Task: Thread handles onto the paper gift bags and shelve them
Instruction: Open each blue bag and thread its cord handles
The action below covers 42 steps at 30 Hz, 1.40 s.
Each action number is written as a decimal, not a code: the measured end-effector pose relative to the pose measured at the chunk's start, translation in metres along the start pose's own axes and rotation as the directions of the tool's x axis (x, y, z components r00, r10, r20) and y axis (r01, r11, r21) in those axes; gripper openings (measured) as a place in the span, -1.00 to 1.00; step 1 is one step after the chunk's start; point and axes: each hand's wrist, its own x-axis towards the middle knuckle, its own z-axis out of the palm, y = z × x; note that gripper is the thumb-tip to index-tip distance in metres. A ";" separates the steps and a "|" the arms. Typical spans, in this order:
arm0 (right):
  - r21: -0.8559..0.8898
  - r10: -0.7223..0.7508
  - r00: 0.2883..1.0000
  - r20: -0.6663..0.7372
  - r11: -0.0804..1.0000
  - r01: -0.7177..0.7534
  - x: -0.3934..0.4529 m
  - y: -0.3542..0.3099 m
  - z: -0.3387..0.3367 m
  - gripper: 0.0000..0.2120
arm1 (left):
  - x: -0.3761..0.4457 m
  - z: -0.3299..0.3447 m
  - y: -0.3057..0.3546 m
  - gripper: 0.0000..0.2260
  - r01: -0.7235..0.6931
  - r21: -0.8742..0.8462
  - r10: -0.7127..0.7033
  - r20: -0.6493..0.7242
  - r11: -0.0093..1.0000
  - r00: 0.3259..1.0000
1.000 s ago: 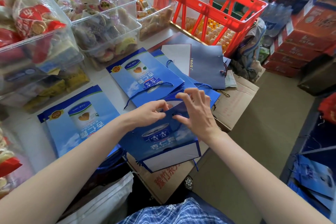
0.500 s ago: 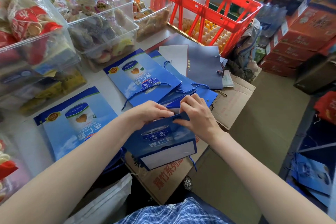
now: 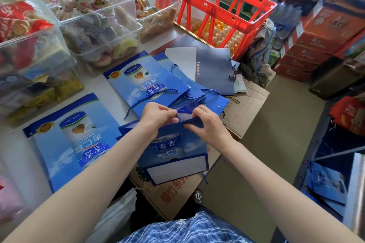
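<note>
Cluttered stockroom; white table (image 3: 19,156) along the left, flattened cardboard box (image 3: 248,104) jutting past its edge; red crate (image 3: 237,16) at the far end above trays of eggs (image 3: 221,35); clear tubs of wrapped snacks (image 3: 94,25) on the left.
Gift bag (image 3: 175,150) in work: blue, half open, held above the cardboard at table's edge, white base toward the camera.
Left hand (image 3: 158,118): fingers curled, pinching at the bag's top rim; whether cord sits between them, cannot tell.
Right hand (image 3: 207,124): thumb and fingers clamped on the folded top edge.
Flat bag (image 3: 75,140) lies on the table just left; bags with cord handles (image 3: 146,83) lie beyond the hands; grey-blue bag (image 3: 213,71) further back.
</note>
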 end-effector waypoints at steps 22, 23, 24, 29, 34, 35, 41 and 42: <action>-0.039 0.232 0.942 -0.241 0.968 -0.249 0.004 0.013 -0.001 -0.86 | 0.006 -0.052 -0.046 -0.82 -0.406 0.705 0.456 0.131 0.581 0.880; -0.120 0.150 0.924 -0.351 0.972 -0.204 -0.001 0.012 0.003 -0.88 | 0.009 -0.049 -0.047 -0.85 -0.396 0.672 0.466 0.085 0.625 0.881; -0.169 0.097 0.906 -0.413 0.969 -0.181 -0.006 0.010 0.008 -0.89 | 0.010 -0.046 -0.047 -0.87 -0.386 0.640 0.469 0.044 0.665 0.882; 0.082 0.479 0.863 -0.161 0.878 -0.472 -0.015 0.017 0.041 -0.70 | 0.006 -0.034 -0.055 -0.92 -0.431 0.670 0.553 0.037 0.604 0.833; 0.341 0.517 0.828 -0.218 0.835 -0.431 -0.002 0.014 0.052 -0.76 | -0.001 -0.038 -0.055 -0.95 -0.484 0.632 0.563 0.090 0.605 0.821; 0.310 0.445 0.873 -0.199 0.874 -0.374 -0.002 0.014 0.051 -0.77 | 0.002 -0.041 -0.054 -0.95 -0.466 0.610 0.555 0.050 0.641 0.830; 0.179 0.133 0.965 0.228 0.968 -0.175 -0.013 0.014 0.016 -0.74 | 0.017 -0.054 -0.055 -0.92 -0.299 0.562 0.382 -0.033 0.772 0.924; 0.194 0.142 0.955 0.261 0.961 -0.196 -0.014 0.014 0.009 -0.76 | 0.018 -0.052 -0.054 -0.92 -0.306 0.565 0.377 -0.010 0.766 0.926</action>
